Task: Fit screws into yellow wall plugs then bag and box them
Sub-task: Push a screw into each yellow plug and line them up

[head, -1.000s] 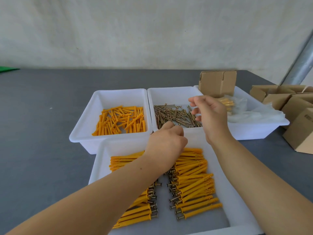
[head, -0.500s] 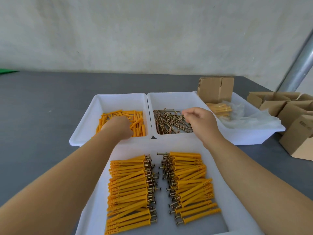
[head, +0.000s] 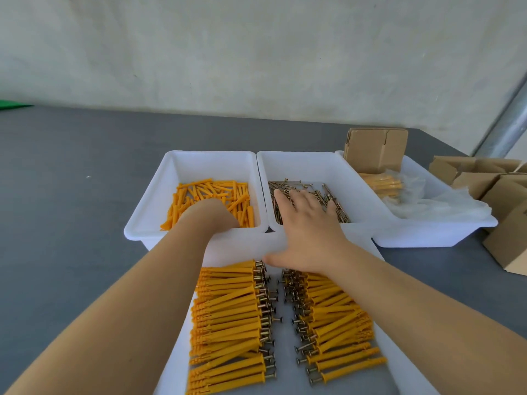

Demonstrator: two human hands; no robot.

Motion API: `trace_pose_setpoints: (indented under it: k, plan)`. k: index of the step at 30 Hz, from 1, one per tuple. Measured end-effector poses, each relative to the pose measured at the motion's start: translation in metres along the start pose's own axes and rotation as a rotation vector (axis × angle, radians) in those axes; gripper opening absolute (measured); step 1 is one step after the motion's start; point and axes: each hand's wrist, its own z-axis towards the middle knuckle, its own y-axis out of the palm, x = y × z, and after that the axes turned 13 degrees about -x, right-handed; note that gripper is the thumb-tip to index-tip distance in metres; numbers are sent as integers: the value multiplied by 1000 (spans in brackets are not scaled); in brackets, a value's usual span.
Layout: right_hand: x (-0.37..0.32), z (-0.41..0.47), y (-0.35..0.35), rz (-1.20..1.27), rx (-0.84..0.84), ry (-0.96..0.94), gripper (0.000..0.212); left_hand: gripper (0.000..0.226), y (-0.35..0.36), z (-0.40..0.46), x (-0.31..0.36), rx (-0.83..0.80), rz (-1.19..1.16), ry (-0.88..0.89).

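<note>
Your left hand [head: 212, 213] digs among the plugs [head: 216, 195], its grip hidden. Your right hand [head: 306, 223] lies flat, released, on the screws [head: 313, 189]. Both are light, stiff and slippery; pinch them mid-shank.

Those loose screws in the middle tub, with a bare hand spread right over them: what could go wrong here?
1. The right hand lies flat with spread fingers on the loose screws, so a point might prick it.
2. The right wrist hangs just above the finished plugs in the near tray; pulling back could knock those neat rows askew.
3. The left hand is buried among the empty plugs, fingers unseen, so it may grab several.
</note>
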Motion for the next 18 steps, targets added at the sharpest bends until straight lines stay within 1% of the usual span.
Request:
trace_pose_setpoints:
  k: [9, 12, 15, 18]
  plan:
    - [-7, 4, 9, 11, -106, 23, 118, 48, 2, 0, 0, 15, -16, 13]
    - [3, 4, 4, 28, -171, 70, 116, 48, 2, 0, 0, 18, -31, 13]
    - [16, 5, -1, 63, -254, 118, 118, 52, 1, -2, 1, 12, -28, 10]
    - [23, 7, -4, 90, -325, 103, 119, 58, 0, -4, 3, -17, -15, 2]
